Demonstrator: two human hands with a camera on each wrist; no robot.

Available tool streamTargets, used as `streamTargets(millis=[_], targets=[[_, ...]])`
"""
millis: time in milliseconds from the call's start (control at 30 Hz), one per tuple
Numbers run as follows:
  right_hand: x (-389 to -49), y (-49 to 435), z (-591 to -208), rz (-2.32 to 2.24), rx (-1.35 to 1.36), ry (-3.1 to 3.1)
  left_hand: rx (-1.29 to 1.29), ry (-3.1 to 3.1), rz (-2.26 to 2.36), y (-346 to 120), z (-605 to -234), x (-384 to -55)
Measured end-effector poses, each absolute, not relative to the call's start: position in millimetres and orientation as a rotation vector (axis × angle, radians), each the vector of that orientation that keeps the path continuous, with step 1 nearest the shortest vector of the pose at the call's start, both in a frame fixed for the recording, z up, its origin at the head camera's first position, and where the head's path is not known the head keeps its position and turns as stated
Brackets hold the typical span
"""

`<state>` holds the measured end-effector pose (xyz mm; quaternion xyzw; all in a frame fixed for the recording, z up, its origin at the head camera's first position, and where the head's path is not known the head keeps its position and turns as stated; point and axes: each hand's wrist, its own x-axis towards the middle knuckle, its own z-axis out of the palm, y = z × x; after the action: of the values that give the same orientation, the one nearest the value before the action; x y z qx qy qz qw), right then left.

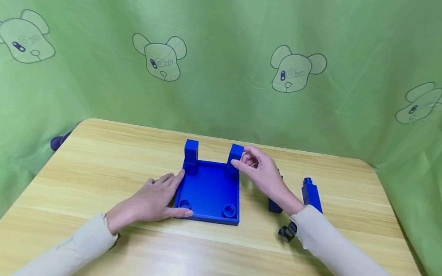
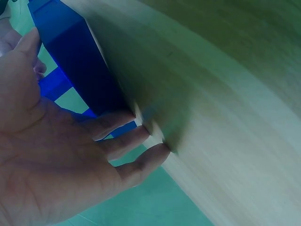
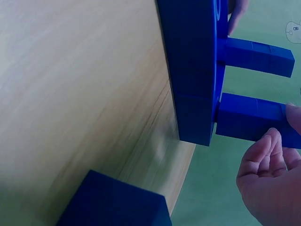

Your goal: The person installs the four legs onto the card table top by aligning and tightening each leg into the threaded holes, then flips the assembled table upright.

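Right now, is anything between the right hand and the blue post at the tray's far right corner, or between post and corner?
No visible obstacle: the right hand pinches the blue post, which stands upright at that corner of the tray. Full seating is unclear.

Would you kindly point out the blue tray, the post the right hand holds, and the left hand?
Blue tray (image 1: 209, 191), head view: its bare floor.
Held post (image 3: 250, 116), right wrist view: its side face.
Left hand (image 1: 155, 200), head view: back of the hand.
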<state>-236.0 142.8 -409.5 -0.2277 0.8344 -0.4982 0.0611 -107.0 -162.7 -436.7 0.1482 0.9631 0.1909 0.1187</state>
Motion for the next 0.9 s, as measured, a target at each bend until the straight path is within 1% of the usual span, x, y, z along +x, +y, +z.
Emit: streamTargets(millis=[367,567,900], targets=[[-235.8,141.6,-404.0,-1.415,-0.661,2.569,0.427,2.811,0.575,-163.1,-438.2,-107.9],[-234.1,143.6,-408.1,-1.412,-0.627,2.582,0.438,2.810,0.569,-162.5,-439.4,-107.1],[-236.8,143.3,-409.1,-1.419,-0.678,2.569,0.439,2.829,0.553,-161.7,-437.7,-106.5]])
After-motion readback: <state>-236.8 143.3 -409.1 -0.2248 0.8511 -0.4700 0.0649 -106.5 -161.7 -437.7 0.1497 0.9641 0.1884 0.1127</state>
